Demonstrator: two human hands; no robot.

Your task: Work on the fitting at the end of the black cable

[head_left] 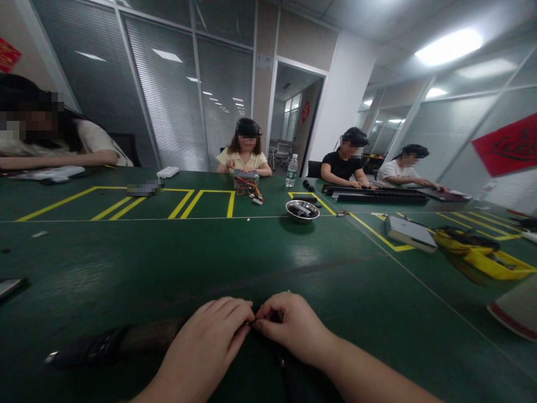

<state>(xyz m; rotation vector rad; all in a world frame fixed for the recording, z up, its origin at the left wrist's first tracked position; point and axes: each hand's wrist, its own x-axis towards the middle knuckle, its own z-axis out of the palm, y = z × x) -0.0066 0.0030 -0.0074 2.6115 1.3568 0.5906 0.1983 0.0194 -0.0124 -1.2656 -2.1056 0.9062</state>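
Observation:
My left hand [210, 338] and my right hand [291, 327] meet fingertip to fingertip just above the green table. Both are closed in a pinch around something small and dark, which the fingers mostly hide. A long dark cylindrical object [107, 346] with black rings and a shiny metal tip lies to the left, running in under my left hand. Below my right wrist shows a dark, thin part [286, 366], too dim to identify. Whether it joins the pinched piece I cannot tell.
A metal bowl [302, 211] of dark parts stands ahead on the green table [168, 252]. A silver box [410, 233] and a yellow tray [499, 264] lie to the right. Behind are a water bottle [292, 170], wired box [246, 180] and several people at work.

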